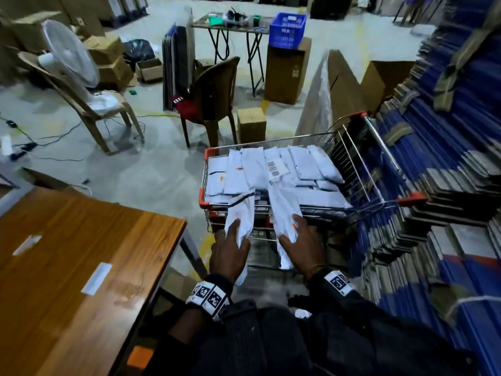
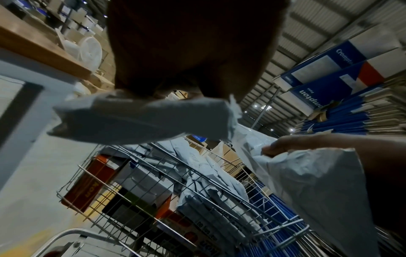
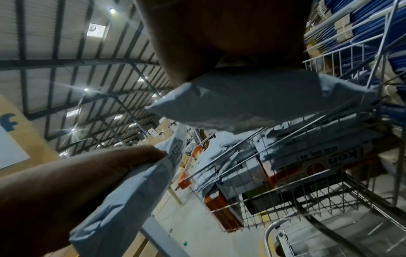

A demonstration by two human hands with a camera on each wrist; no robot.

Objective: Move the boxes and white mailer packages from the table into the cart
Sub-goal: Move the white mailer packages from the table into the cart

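**Both hands hold mailers at the cart's near edge**

Now each hand grips one white mailer package over the near rim of the wire cart (image 1: 352,147). The left hand (image 1: 230,253) has its fingers curled round the lower end of the left mailer (image 1: 242,213), whose upper end leans onto the heap of mailers in the cart (image 1: 271,172). The right hand (image 1: 301,245) clasps the right mailer (image 1: 282,210) likewise, thumb on top, its far end lying on the heap.

From below, the left wrist view shows what the head view hides: boxes (image 2: 92,182) packed under the mailers, one orange-red, seen through the wire mesh. The wooden table (image 1: 81,253) stands just left of the cart, carrying only two strips of tape (image 1: 96,278).
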